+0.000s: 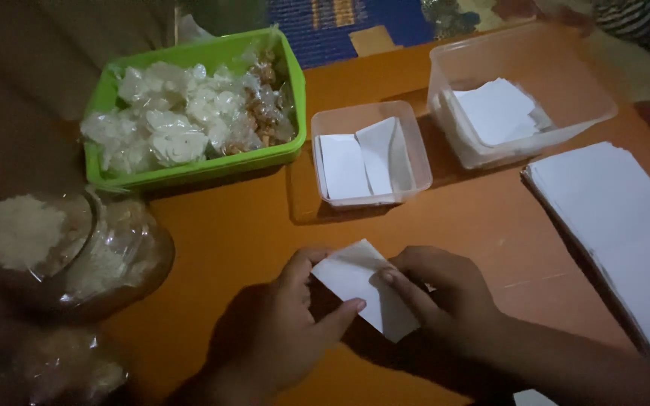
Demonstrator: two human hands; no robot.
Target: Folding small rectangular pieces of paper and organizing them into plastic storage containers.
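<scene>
Looks like a good few are already done: folded white slips sit in the small clear tub mid-tabletop and the bigger tub toward the far right corner, while a thick stack of flat sheets waits along the right edge. Both hands are pinched on one paper piece near the front edge, left hand and right hand close together.

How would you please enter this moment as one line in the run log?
left hand: holds white paper slip | right hand: pinches same slip | on: orange table | ahead: small tub with slips
</scene>
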